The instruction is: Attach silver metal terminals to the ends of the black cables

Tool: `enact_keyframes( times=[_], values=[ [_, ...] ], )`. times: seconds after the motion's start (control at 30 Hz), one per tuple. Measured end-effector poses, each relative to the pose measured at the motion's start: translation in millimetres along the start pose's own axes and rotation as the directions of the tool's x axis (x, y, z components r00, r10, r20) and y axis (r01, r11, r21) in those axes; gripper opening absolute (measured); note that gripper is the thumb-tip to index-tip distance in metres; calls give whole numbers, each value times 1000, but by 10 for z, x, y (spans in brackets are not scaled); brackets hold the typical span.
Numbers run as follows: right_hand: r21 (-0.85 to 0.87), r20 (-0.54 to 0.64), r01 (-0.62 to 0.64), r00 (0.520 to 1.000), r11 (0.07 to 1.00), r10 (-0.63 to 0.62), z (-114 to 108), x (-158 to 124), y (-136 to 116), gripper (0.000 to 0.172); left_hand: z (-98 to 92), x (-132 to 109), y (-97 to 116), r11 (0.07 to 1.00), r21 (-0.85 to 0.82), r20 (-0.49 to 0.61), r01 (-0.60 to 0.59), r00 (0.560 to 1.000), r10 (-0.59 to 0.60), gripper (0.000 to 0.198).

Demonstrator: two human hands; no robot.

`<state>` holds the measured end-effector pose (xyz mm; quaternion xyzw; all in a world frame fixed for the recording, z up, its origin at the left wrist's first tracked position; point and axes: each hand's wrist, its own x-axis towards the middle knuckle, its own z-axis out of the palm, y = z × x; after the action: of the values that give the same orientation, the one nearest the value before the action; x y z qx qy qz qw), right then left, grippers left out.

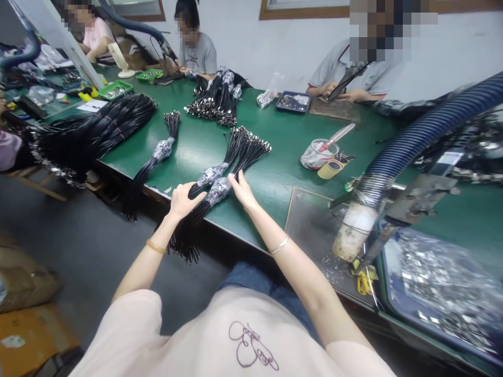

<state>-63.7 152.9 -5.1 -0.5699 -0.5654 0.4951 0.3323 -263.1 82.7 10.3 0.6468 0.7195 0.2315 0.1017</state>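
Note:
Two bundles of black cables (220,183), each wrapped in clear film in the middle and tipped with metal connectors, lie side by side at the near edge of the green table (283,162). My left hand (183,200) rests on the bundles' near part, fingers curled over the cables. My right hand (241,191) lies flat beside the right bundle, fingers stretched out and touching its wrapped part. The cables' loose ends hang off the table edge.
A third wrapped bundle (161,152) and a big sheaf of black cables (90,131) lie to the left; more bundles (216,99) sit farther back. A plastic cup, tape roll (330,168), blue hose (424,131) and tray of metal parts (444,283) stand right. Three people sit across.

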Motion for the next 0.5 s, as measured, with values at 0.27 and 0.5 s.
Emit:
enact_keyframes(
  times=[0.27, 0.5],
  values=[
    [-20, 50, 103, 994, 994, -102, -177, -742, 105, 90, -433, 510, -217, 997, -33, -201, 77, 976, -82, 47],
    [-102, 404, 223, 900, 969, -164, -511, -2175, 633, 47, -876, 1538, -595, 918, 50, -100, 392, 917, -386, 73]
  ],
)
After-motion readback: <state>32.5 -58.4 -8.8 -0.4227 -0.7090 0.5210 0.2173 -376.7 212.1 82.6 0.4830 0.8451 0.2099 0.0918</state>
